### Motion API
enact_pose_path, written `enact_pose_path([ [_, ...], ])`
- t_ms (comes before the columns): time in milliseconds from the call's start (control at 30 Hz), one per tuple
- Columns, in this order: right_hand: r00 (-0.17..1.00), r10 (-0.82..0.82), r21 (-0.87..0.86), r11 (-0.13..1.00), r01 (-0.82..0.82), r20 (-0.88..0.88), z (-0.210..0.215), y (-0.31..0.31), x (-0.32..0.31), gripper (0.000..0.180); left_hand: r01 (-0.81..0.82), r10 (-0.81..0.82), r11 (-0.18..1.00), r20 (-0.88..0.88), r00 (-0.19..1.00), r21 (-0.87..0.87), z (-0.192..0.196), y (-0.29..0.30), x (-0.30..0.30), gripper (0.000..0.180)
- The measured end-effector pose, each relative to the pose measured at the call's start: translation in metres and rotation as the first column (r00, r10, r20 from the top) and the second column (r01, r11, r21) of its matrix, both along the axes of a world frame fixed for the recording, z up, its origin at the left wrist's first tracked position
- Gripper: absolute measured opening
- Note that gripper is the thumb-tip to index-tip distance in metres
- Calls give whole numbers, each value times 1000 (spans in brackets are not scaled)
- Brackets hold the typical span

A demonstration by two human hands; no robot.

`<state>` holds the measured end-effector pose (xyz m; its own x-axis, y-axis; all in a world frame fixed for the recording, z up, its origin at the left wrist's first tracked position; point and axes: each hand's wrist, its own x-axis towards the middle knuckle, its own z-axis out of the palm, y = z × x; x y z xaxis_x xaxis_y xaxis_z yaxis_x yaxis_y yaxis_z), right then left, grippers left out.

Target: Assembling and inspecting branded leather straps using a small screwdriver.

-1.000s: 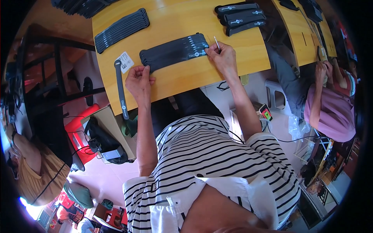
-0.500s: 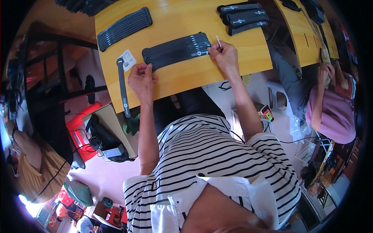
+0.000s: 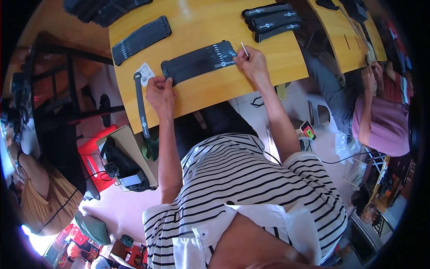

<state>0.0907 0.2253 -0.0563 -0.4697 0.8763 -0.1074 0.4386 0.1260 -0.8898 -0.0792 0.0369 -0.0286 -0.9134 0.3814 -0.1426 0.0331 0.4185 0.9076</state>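
A neat stack of black fabric straps (image 3: pixel 192 63) with pale printed marks at its right end lies across the wooden table before me. My left hand (image 3: pixel 160 95) has its fingers closed at the stack's left near corner, thumb on the edge. A slim, light-coloured pointed tool (image 3: pixel 244 48) sticks up from my right hand (image 3: pixel 253 66); its exact kind is unclear. The fingertips of that hand touch the stack's right end. Beside my left hand lies a single black strap (image 3: pixel 141 105) with a rounded end, its lower end reaching the table edge. A white label (image 3: pixel 145 72) sits next to it.
Another fanned row of black straps (image 3: pixel 142 39) lies at the far left, and bundled straps (image 3: pixel 273 22) at the far right. A darker pile (image 3: pixel 105 10) stands at the back left. To the right, a person in a purple top (image 3: pixel 380 121) works at a neighbouring table (image 3: pixel 354 45).
The whole view has shifted slightly. Both hands keep nearly the same hold at the two ends of the strap stack, and the tool stays in my right hand.
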Motion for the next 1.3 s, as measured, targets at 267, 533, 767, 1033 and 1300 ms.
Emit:
enact_pose_path([
  [267,980,-84,444,896,-6,183,42,4,-8,16,87,-79,996,-417,905,-2,7,3,-3,22],
  [533,952,-63,793,571,-212,300,3,-1,-89,19,289,-589,808,-694,415,-513,-23,71,26,57],
  [767,945,-53,807,537,-245,322,-4,-3,-93,22,336,-664,747,-610,432,-574,-30,67,28,62],
  [1033,937,-45,785,561,-264,347,1,-2,-96,21,346,-696,710,-541,471,-613,-25,58,15,66],
  [1300,945,-36,789,561,-251,326,7,-5,-96,19,270,-637,754,-563,528,-599,-25,42,2,66],
])
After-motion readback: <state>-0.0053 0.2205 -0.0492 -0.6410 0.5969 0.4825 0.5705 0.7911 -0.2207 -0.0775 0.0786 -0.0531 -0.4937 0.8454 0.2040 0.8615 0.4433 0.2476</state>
